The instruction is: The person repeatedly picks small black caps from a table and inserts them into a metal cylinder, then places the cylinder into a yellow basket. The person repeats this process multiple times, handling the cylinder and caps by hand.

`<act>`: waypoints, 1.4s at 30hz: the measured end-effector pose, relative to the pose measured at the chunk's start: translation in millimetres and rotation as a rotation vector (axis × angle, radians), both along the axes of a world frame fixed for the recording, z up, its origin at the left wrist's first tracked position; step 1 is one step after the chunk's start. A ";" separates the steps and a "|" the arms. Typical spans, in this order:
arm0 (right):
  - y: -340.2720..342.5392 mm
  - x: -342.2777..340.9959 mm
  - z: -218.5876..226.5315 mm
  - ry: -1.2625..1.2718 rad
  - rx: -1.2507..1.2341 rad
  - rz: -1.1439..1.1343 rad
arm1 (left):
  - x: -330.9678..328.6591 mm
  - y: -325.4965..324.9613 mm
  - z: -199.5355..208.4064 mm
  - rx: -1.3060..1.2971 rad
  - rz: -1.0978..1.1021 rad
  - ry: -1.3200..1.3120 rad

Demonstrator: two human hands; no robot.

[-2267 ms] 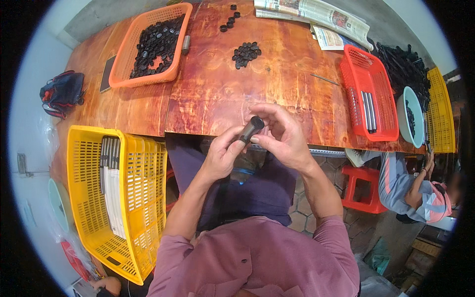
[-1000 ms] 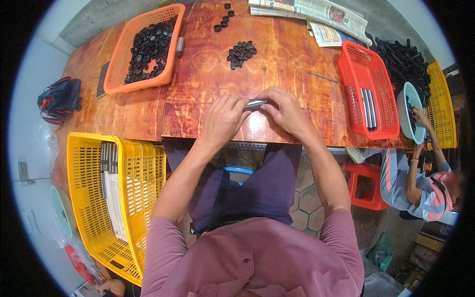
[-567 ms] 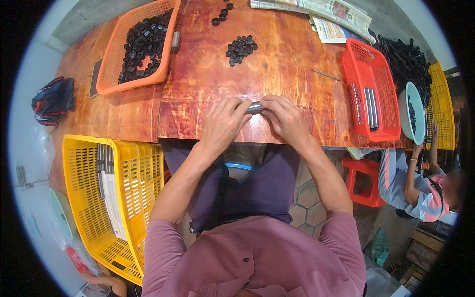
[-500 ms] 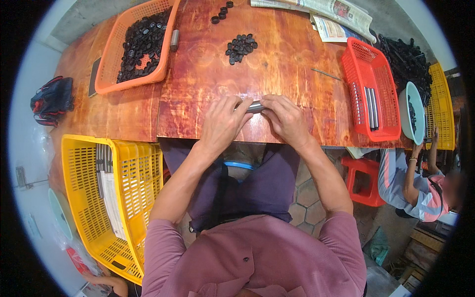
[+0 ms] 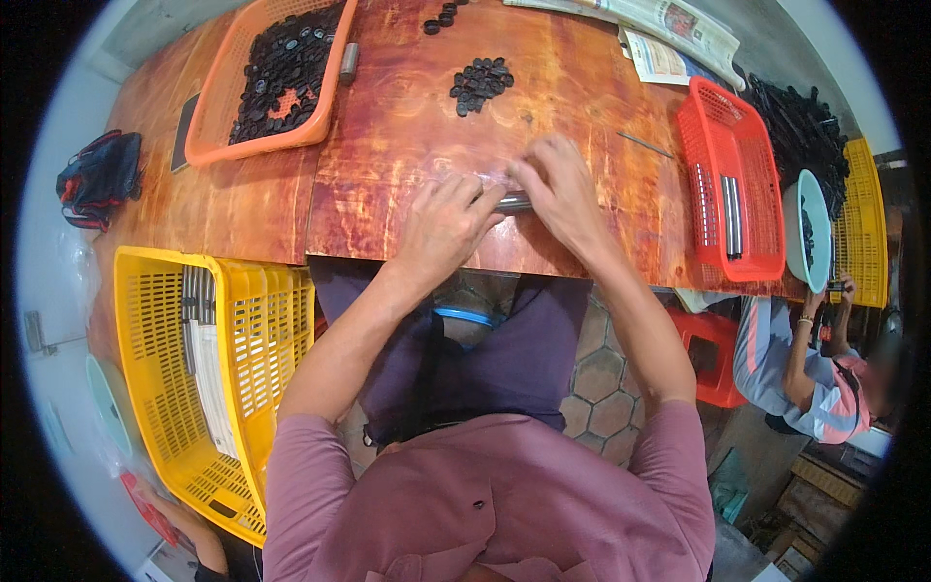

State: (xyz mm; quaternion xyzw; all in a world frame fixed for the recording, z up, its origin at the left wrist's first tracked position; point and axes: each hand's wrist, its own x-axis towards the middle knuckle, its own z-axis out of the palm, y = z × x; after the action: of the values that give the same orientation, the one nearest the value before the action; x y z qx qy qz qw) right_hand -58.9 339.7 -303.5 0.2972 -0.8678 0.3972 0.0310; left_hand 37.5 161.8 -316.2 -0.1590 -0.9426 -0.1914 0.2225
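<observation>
My left hand (image 5: 441, 225) is closed around a short, shiny metal tube (image 5: 514, 203) that lies near the table's front edge. The tube's right part shows between my two hands. Over that end is my right hand (image 5: 562, 189), its fingers bent and smeared by motion, so what they hold, if anything, cannot be made out. Farther back on the wooden table (image 5: 388, 126) sits a small pile of round black caps (image 5: 480, 85). A few more caps (image 5: 446, 15) stand in a row at the far edge.
An orange basket (image 5: 262, 150) of black caps stands back left, a metal cylinder (image 5: 348, 64) beside it. On the right are a red basket (image 5: 718, 257) with metal tubes (image 5: 731, 215), a thin rod (image 5: 645, 145) and a pale green bowl (image 5: 793, 238). A yellow crate (image 5: 160, 388) stands lower left. Another person (image 5: 824, 383) works at right.
My right hand has lifted off the tube's right end and moved slightly up, its fingers now blurred. My left hand stays on the tube. The whole view has shifted a little.
</observation>
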 end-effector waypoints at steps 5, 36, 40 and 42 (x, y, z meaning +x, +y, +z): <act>-32.5 -13.6 -13.5 0.197 0.200 -0.165 | -2.6 -1.2 -3.2 0.010 -0.015 0.031; -14.1 -17.1 -34.0 -0.356 -0.869 -0.369 | -3.0 4.7 16.9 1.008 -0.045 -0.369; -20.3 -11.0 -21.1 -0.401 -0.742 -0.317 | 27.6 7.3 20.9 1.692 -0.237 -0.637; -22.0 -7.4 -17.5 -0.383 -0.687 -0.304 | 35.3 14.8 22.7 1.681 -0.325 -0.548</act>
State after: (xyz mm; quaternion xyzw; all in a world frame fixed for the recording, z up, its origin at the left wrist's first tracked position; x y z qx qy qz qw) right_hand -66.3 317.7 -321.0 0.0589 -0.7089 0.7024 0.0247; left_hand 72.8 176.6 -293.4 -0.0240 -0.4773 -0.8784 0.0028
